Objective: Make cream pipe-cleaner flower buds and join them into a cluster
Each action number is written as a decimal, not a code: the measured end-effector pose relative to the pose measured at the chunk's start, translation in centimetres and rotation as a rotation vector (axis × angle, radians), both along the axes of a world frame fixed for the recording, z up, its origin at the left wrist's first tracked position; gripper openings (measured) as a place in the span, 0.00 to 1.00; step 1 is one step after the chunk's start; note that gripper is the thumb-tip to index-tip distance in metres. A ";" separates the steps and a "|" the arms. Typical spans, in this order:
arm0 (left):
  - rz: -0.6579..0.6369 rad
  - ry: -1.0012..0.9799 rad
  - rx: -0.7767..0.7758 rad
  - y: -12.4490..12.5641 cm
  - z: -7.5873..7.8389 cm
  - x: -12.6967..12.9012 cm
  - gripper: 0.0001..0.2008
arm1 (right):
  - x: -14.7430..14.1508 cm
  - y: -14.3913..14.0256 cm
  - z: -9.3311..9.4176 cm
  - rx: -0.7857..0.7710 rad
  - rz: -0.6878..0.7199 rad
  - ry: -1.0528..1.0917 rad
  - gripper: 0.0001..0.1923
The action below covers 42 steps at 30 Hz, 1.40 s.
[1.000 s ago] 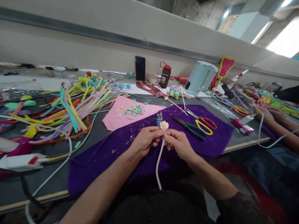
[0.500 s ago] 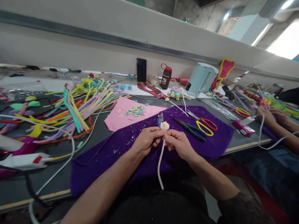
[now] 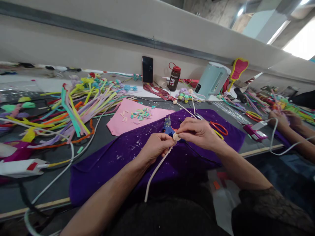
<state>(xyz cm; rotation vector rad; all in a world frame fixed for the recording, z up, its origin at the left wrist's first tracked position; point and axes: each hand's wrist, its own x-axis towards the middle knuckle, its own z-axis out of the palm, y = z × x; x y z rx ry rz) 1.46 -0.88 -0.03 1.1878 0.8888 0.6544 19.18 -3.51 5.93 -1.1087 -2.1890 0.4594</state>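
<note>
The person sits close to a long dark table (image 3: 14,193), and both hands are up in the middle, over a purple cloth (image 3: 93,175). The left hand (image 3: 157,147) is pinched narrow, with finger and thumb holding a soft cream stem (image 3: 155,173) just under its top. The right hand (image 3: 198,131) is narrow too, its thumb and fingertips squeezed together on the cream flower (image 3: 176,137) at the top of that stem. The flower sits between the two hands, and the stem's loose end hangs down to the near left. Just past the flower is a small blue thing (image 3: 168,126), partly hidden. To the right, red (image 3: 226,131) and yellow handles poke out from behind the right hand. Far left of the hands, little colored bits (image 3: 141,114) lie on a pink sheet (image 3: 115,124). More to the left is a big messy pile of bright fuzzy stems (image 3: 83,111). Along the far side stand a phone (image 3: 147,69), a brown bottle (image 3: 174,82) with a red lid, and a pale blue kettle (image 3: 209,80). On the far right, another person's hands (image 3: 279,118) are close together; I can't tell what they hold.
</note>
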 end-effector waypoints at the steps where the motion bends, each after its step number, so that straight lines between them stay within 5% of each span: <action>1: -0.005 0.011 0.008 0.0 0.0 0.0 0.06 | -0.1 0.1 0.2 0.003 0.032 -0.085 0.07; 21: -0.088 0.077 0.078 0.2 -0.6 -0.3 0.10 | -2.1 1.1 2.1 0.104 0.114 -0.852 0.07; 33: -0.276 -0.020 -0.148 0.7 0.2 -0.8 0.12 | -1.3 1.1 2.6 0.250 0.421 -0.850 0.11; 42: -0.271 -0.071 -0.233 0.8 0.1 -1.0 0.12 | -1.1 1.2 2.8 0.270 0.456 -0.813 0.10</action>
